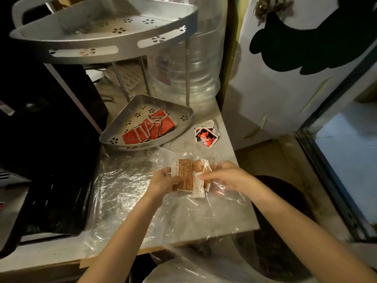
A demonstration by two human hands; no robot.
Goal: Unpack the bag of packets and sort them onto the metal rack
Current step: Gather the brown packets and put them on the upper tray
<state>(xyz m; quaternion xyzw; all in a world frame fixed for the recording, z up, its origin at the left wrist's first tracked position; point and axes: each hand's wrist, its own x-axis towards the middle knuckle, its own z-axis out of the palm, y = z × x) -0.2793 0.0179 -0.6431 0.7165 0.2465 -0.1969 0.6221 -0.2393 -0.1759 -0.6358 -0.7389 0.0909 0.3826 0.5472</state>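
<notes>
Head view, looking down on a pale counter [206,149] in dim light. Two bare forearms reaching in from the bottom edge. Left hand [163,181] curled closed around a bundle of brown packets [187,176], thumb on top, fingers underneath. Right hand [228,176] also closed on the same bundle from the other side, fingertips pinching a white-edged packet at the middle. Bundle held just above a crumpled clear plastic bag [126,193], spread flat across the counter and spilling over its front edge.

Behind the hands, the lower tray [114,137] of a metal corner rack, quarter-round, punched with flower-shaped holes. Inside it, a loose row of red packets [150,128], overlapping along the curved rim. Just right of the tray, on the bare counter, a small heap of red, black and white packets [206,134]. Upper tray [98,44] of the rack at top left, contents hard to make out. Large clear water bottle [189,64] standing behind the rack's legs. Dark appliance [51,139] at left.
</notes>
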